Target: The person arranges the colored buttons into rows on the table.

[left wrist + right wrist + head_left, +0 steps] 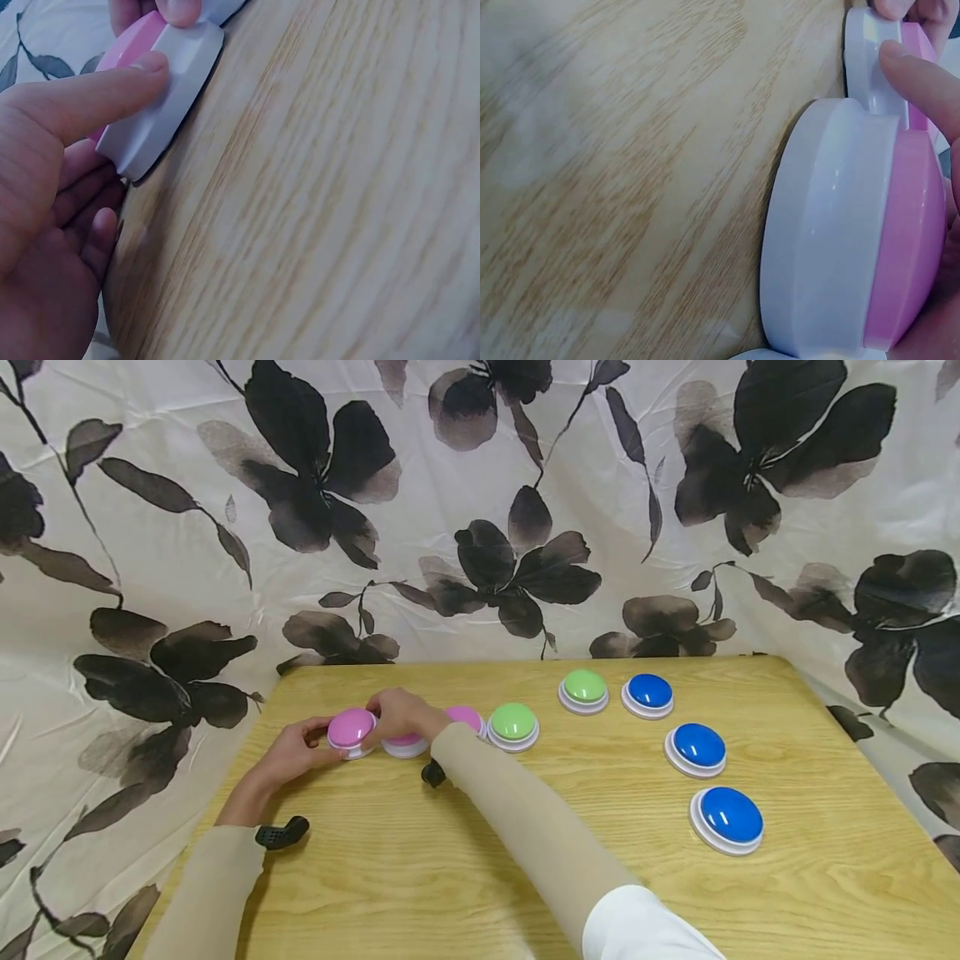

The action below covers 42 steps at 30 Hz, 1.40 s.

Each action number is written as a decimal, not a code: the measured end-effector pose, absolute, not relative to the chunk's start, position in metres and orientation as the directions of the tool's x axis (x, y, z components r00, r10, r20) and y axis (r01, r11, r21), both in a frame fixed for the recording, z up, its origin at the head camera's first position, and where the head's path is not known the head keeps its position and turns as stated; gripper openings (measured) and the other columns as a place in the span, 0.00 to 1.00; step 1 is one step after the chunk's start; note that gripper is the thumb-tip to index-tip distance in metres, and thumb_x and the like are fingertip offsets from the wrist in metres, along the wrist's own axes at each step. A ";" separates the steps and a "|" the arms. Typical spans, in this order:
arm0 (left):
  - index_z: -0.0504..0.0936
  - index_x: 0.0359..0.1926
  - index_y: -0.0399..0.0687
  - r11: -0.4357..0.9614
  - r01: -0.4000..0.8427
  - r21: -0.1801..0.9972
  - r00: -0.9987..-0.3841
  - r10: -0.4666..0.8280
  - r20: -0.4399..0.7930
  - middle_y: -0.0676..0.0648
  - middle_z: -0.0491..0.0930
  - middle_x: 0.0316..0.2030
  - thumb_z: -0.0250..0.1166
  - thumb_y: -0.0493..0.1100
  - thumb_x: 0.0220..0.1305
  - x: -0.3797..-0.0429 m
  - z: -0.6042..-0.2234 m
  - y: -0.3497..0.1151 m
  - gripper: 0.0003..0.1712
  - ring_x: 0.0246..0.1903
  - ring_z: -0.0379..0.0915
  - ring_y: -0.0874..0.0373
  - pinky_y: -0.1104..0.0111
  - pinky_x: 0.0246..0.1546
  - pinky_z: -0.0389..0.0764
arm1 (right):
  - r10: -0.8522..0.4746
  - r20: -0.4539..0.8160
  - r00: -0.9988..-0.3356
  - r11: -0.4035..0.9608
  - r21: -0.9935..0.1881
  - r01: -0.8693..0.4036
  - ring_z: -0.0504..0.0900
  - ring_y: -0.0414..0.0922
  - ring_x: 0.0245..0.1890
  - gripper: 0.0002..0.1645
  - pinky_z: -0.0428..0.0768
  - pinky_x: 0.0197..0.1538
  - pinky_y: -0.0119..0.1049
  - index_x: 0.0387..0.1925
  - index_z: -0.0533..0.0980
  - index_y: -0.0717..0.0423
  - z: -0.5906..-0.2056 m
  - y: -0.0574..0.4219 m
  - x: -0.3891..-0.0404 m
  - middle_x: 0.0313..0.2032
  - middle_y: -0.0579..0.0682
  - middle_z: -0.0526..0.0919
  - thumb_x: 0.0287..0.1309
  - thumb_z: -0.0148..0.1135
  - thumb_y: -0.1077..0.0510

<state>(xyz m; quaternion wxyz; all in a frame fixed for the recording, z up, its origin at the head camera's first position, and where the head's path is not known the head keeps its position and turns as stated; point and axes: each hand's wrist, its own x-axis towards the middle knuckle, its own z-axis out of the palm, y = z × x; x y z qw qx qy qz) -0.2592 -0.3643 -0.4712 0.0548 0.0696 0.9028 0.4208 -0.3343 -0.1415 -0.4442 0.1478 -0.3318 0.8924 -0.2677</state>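
At the left end of a row sits a round pink push button on a white base. My left hand grips it from the left, thumb on the near side of the base and fingers curled behind. From the right, my right hand holds the same button, its thumb against the base in the right wrist view. Under the right hand lies a second pink button, close beside the first. A third pink button is partly hidden by the right wrist, and a green button adjoins it.
Farther right, another green button and a blue button stand near the back edge. Two more blue buttons curve toward the front. All rest on a wood-grain table; a floral cloth hangs behind it.
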 end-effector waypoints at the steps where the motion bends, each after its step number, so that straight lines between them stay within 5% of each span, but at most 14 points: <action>1: 0.65 0.65 0.29 0.633 0.078 0.770 -0.984 0.171 -0.041 0.30 0.68 0.62 0.75 0.47 0.54 -0.259 -0.471 -0.364 0.45 0.62 0.63 0.35 0.45 0.60 0.65 | -0.671 -0.087 -0.736 0.637 -0.575 -0.513 0.75 0.34 0.42 0.37 0.72 0.45 0.26 0.53 0.79 0.48 -0.444 -0.141 -0.334 0.44 0.38 0.81 0.41 0.78 0.40; 14: 0.68 0.63 0.32 0.619 0.079 0.781 -0.988 0.154 -0.023 0.32 0.70 0.59 0.77 0.48 0.51 -0.257 -0.473 -0.366 0.43 0.58 0.66 0.38 0.47 0.59 0.67 | -0.731 -0.103 -0.674 0.611 -0.539 -0.580 0.76 0.36 0.44 0.39 0.72 0.48 0.26 0.56 0.76 0.52 -0.439 -0.142 -0.336 0.46 0.42 0.81 0.43 0.78 0.42; 20: 0.65 0.66 0.31 0.605 0.093 0.791 -0.983 0.181 -0.022 0.32 0.67 0.62 0.76 0.46 0.52 -0.256 -0.468 -0.364 0.46 0.61 0.62 0.39 0.50 0.58 0.64 | -0.729 -0.106 -0.676 0.599 -0.576 -0.556 0.74 0.42 0.56 0.44 0.71 0.56 0.30 0.65 0.69 0.56 -0.428 -0.127 -0.340 0.59 0.51 0.76 0.50 0.72 0.42; 29: 0.56 0.70 0.29 0.604 0.111 0.789 -0.974 0.224 -0.034 0.30 0.61 0.67 0.77 0.46 0.52 -0.260 -0.466 -0.366 0.53 0.64 0.59 0.36 0.46 0.64 0.61 | -0.744 -0.010 -0.668 0.534 -0.611 -0.585 0.77 0.48 0.54 0.27 0.72 0.55 0.29 0.57 0.74 0.61 -0.382 -0.064 -0.346 0.53 0.55 0.80 0.60 0.65 0.52; 42: 0.61 0.69 0.33 0.590 0.224 0.776 -0.970 0.210 0.121 0.30 0.64 0.63 0.67 0.41 0.63 -0.247 -0.435 -0.349 0.38 0.62 0.60 0.33 0.41 0.58 0.65 | -0.667 0.034 -0.744 0.571 -0.618 -0.540 0.80 0.50 0.50 0.23 0.77 0.53 0.36 0.55 0.76 0.62 -0.363 0.042 -0.353 0.52 0.57 0.80 0.61 0.65 0.55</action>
